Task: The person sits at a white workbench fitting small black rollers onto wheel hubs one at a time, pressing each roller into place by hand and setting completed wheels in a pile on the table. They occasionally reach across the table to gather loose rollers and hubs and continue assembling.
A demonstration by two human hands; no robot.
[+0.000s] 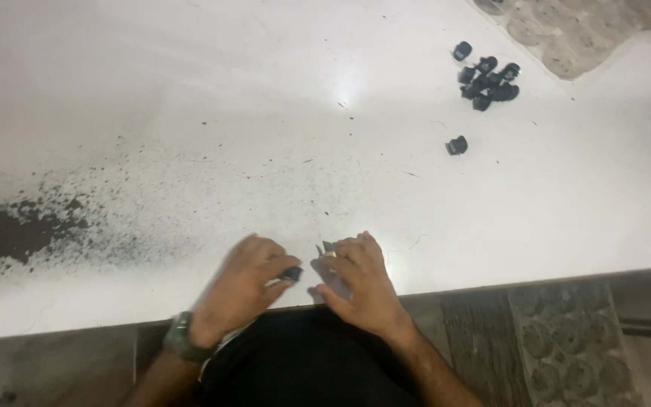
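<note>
Left hand (244,290) has its fingers pinched shut on a small black cap (291,273) right at the near edge of the white bench (190,113). Right hand (359,283) grips a blade (327,247) just beside it. More caps (487,79) sit far off.

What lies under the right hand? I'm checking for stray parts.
Under the right hand a grey, paper-like sheet shows on the white table, its tip poking out by the fingers. The palm covers the rest.
</note>
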